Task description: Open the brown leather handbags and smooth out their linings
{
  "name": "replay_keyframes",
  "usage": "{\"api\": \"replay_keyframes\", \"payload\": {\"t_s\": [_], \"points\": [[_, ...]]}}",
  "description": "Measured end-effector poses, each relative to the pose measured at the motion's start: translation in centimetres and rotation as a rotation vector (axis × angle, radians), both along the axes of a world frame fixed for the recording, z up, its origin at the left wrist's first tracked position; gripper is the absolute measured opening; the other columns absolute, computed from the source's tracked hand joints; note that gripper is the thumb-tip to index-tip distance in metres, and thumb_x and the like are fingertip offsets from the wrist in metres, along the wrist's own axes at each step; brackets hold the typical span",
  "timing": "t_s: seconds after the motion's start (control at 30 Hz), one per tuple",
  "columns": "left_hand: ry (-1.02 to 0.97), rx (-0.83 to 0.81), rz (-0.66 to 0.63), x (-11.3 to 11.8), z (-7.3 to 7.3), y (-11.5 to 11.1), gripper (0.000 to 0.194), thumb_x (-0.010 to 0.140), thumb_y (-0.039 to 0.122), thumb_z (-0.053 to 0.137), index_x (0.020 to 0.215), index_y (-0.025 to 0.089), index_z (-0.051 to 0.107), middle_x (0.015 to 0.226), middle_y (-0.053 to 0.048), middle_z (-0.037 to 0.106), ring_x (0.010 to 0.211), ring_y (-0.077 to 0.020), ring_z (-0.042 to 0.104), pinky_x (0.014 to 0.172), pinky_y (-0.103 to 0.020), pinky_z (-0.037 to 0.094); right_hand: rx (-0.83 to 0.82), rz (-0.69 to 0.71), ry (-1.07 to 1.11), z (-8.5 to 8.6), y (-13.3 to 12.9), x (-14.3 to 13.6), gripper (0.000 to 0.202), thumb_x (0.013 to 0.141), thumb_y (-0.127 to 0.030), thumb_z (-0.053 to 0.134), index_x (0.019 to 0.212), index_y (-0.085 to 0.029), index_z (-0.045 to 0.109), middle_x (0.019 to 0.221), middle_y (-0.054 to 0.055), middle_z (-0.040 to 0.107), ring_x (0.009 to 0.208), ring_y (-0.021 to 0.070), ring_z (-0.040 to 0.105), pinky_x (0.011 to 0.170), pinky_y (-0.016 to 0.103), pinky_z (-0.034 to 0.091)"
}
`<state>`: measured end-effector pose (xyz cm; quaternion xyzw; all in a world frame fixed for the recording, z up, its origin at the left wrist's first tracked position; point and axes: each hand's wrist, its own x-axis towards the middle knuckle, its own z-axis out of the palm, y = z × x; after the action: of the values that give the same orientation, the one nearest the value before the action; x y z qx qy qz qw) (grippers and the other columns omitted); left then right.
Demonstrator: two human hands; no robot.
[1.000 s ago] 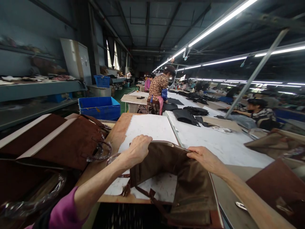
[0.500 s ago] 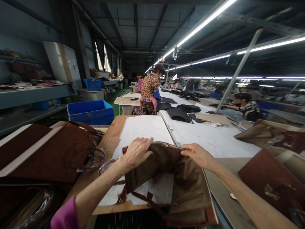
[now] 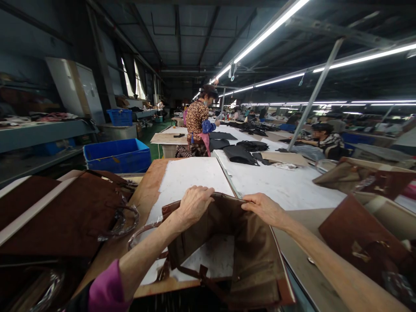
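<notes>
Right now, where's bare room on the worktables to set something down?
Left white sheet, beyond the held bag, left of the seam. Right white sheet, between the black pieces and the grey-brown board. Crowded: brown bags at near left, more at right.

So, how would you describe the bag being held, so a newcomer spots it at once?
Start at the wooden worktable with the white sheet, straight ahead. At its near edge, the left hand and right hand grip the top rim of an open brown bag, its lining facing you. Unlike the bags on the left and the bags on the right, it alone is in these hands.
</notes>
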<state>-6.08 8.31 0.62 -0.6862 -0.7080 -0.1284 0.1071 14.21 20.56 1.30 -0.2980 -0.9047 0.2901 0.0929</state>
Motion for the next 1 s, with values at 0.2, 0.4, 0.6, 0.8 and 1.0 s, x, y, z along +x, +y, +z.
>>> {"api": "replay_keyframes", "payload": {"t_s": [0.2,0.4,0.6,0.8,1.0], "points": [[-0.246,-0.043,0.119,0.2,0.6,0.8,0.015,0.076,0.028,0.052,0.084,0.021,0.062,0.077,-0.003,0.062,0.079,-0.0193,0.056,0.067,-0.027,0.040,0.051,-0.013,-0.011,0.1,-0.2,-0.2,0.024,0.074,-0.037,0.044,0.063,-0.018,0.055,0.054,-0.003,0.044,0.057,0.0118,0.041,0.052,0.021,0.027],[-0.361,-0.063,-0.019,0.4,1.0,2.4,0.017,0.073,0.024,0.052,0.084,0.021,0.065,0.075,-0.001,0.063,0.074,-0.0157,0.056,0.063,-0.023,0.039,0.109,-0.074,-0.054,0.4,-0.9,-0.4,0.024,0.074,-0.036,0.045,0.060,-0.018,0.052,0.051,-0.003,0.042,0.054,0.0113,0.040,0.050,0.022,0.024],[-0.251,-0.115,-0.098,0.6,1.4,3.3,0.019,0.072,0.022,0.050,0.078,0.018,0.067,0.072,-0.004,0.064,0.071,-0.0169,0.055,0.064,-0.025,0.040,0.236,-0.124,-0.077,0.6,-1.8,-0.5,0.019,0.077,-0.032,0.044,0.067,-0.020,0.056,0.060,-0.002,0.051,0.061,0.0122,0.046,0.053,0.022,0.024],[-0.316,-0.144,-0.067,0.8,1.5,3.0,0.019,0.069,0.023,0.051,0.077,0.018,0.068,0.070,-0.003,0.063,0.068,-0.0158,0.054,0.063,-0.024,0.039,0.398,-0.164,-0.155,1.2,-2.9,-1.3,0.018,0.080,-0.029,0.045,0.092,-0.026,0.058,0.085,0.001,0.062,0.082,0.0179,0.053,0.064,0.025,0.030],[-0.267,-0.138,-0.080,0.8,1.5,3.0,0.020,0.070,0.024,0.050,0.075,0.017,0.067,0.069,-0.004,0.063,0.067,-0.0162,0.055,0.060,-0.024,0.039,0.550,-0.131,-0.310,1.8,-3.4,-3.0,0.021,0.081,-0.032,0.043,0.090,-0.025,0.061,0.082,0.004,0.064,0.082,0.0206,0.057,0.063,0.027,0.033]]}}
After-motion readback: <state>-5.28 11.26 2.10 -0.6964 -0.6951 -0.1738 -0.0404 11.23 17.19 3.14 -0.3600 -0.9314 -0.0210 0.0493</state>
